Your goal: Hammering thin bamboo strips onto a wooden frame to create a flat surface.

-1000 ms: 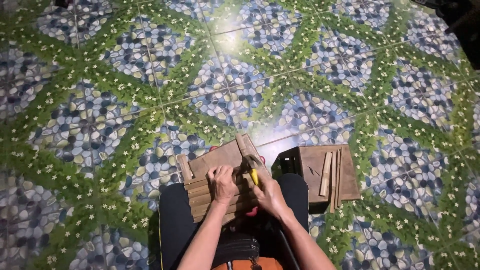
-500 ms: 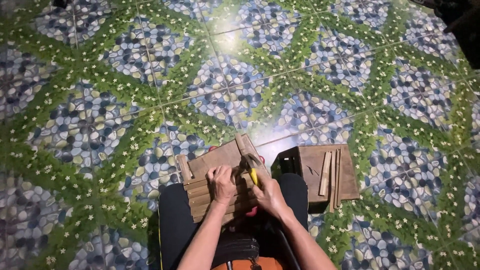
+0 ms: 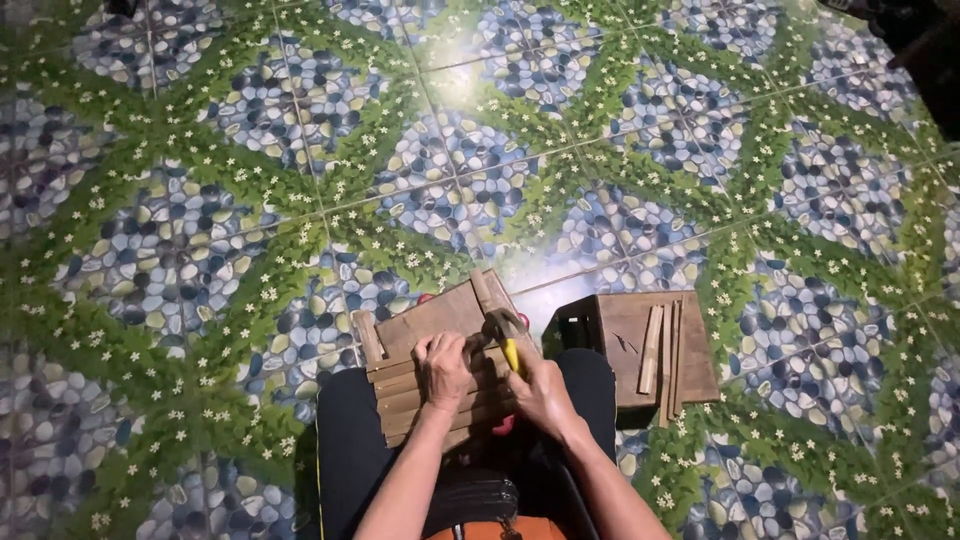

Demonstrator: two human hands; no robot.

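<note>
Two bare hands work over a small slatted crate of brown wood (image 3: 432, 350) that rests on the person's lap, across dark trousers (image 3: 345, 440), at the bottom edge of the view. The left hand (image 3: 445, 372) lies palm down on the crate's slats, fingers together and curled over the upper edge of the slatted face, pressing it in place. The right hand (image 3: 540, 395) sits just beside it, to the crate's right end, with its fingers wrapped tight round a yellow-handled tool (image 3: 509, 350). The tool's metal head (image 3: 497, 322) touches the crate near its right corner post; what kind of head it is cannot be told at this size. The crate is tilted, its left end nearer the lap and its right end raised toward the floor's middle.

Near the person's right knee stands a dark brown wooden box (image 3: 625, 345) on the floor, with a few loose pale wooden strips (image 3: 660, 350) lying upright across its top, side by side. The box is apart from the crate, with the right hand between them.

The floor (image 3: 250, 200) is glossy tile printed with blue and grey pebbles, crossed by green bands dotted with small white flowers. A bright glare lies on the tiles just beyond the crate.
</note>
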